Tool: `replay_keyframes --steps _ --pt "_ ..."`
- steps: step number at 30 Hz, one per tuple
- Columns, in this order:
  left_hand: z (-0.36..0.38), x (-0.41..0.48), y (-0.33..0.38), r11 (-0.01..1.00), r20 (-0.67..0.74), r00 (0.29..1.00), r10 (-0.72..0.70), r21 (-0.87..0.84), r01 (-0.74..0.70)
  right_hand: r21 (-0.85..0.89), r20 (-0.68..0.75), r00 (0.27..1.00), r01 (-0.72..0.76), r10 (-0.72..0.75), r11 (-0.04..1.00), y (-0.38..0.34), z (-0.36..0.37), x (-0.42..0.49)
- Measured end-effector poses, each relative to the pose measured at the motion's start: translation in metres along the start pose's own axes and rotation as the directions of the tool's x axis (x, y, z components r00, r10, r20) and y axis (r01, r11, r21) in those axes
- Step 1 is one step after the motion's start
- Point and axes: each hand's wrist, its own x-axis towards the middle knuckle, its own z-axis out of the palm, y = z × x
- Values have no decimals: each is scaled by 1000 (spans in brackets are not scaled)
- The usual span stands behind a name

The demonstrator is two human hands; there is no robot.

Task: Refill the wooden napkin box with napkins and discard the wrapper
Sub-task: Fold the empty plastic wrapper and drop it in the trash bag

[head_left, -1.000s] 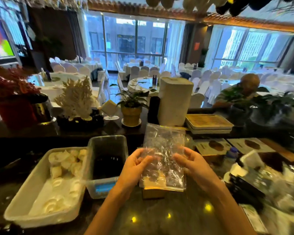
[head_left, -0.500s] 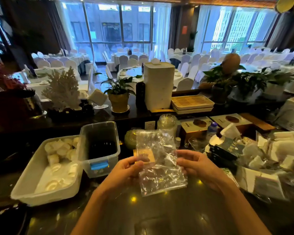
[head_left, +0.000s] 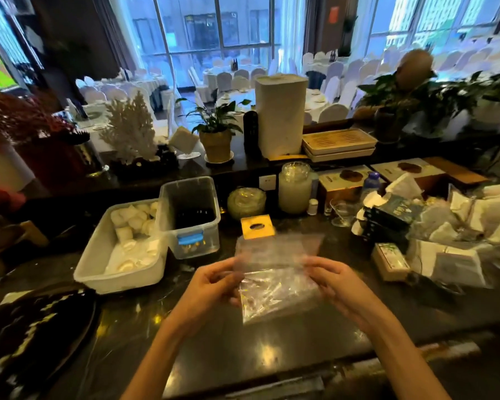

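A clear, crinkled plastic wrapper point(head_left: 274, 290) hangs above the dark counter, and it looks empty. My left hand point(head_left: 211, 287) pinches its left edge and my right hand point(head_left: 334, 281) pinches its right edge. Just beyond the wrapper stands the wooden napkin box point(head_left: 257, 226), its yellow-brown top with an oval slot facing up. The wrapper's blurred upper edge hides the box's lower front.
A white tray point(head_left: 98, 264) of rolled towels and a clear plastic bin point(head_left: 197, 243) stand at the left. Glass jars point(head_left: 295, 189) sit behind the box. Packs of napkins point(head_left: 456, 264) and boxes pile up at the right. A dark plate point(head_left: 38, 336) lies near left.
The view has tilted down and the hands have lowered the wrapper toward me. The wooden box, earlier behind the wrapper, now shows beyond its top edge.
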Motion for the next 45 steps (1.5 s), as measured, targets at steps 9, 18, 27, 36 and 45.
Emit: replay_keyframes --steps 9,18,27,36,45 --pt "-7 16 15 995 60 998 -7 -99 13 -18 -10 999 46 -47 999 -14 66 1" --pt "-99 24 13 998 101 994 -29 -47 34 -191 -77 987 121 -138 974 -26 90 39" --pt "-143 33 5 993 116 993 18 -119 -4 169 -209 977 85 -49 982 -1 130 65" --pt "-159 42 -5 986 137 987 85 -155 -63 154 -169 952 282 -256 947 -6 154 58" --pt "-186 45 -17 899 532 840 108 -413 146 -353 -197 945 178 -259 919 -44 142 59"
